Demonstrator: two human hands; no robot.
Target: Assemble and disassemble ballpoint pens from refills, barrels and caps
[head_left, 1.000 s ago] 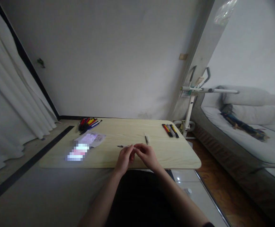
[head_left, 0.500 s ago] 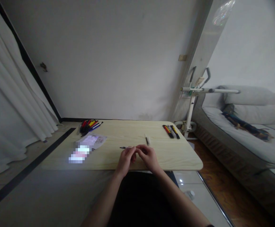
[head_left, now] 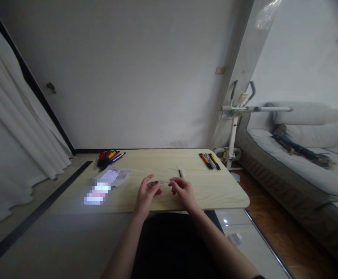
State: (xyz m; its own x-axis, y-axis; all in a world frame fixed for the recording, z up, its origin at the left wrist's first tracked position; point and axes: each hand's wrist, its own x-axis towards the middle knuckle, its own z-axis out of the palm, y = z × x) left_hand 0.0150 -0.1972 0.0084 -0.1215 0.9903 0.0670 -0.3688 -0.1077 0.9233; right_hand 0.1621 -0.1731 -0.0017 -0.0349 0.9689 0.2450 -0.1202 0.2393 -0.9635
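My left hand (head_left: pixel 147 193) is closed on a slim pen (head_left: pixel 155 182) with a dark end, gripped between thumb and fingers. From it a thin pale tube, like a pen refill (head_left: pixel 165 182), runs right to the fingertips of my right hand (head_left: pixel 182 190), which pinch its far end. Both hands are just above the near part of the table. Beyond my right hand lies a dark, narrow pen part (head_left: pixel 180 173), with a whitish piece beside it. Fingers partly hide the pen, so its exact make-up is unclear.
On the pale wooden table (head_left: pixel 145 162), a pile of coloured pens (head_left: pixel 107 159) lies at the far left, near a clear plastic packet (head_left: pixel 119 176) and a bright, blurred-out patch. Several pens (head_left: pixel 210 161) are lined up at the right. A sofa (head_left: pixel 302 155) and exercise machine (head_left: pixel 233 135) stand beyond.
My hands, together before, have moved apart, my left hand going left. The thin pale tube now shows between them. The view has shifted slightly.
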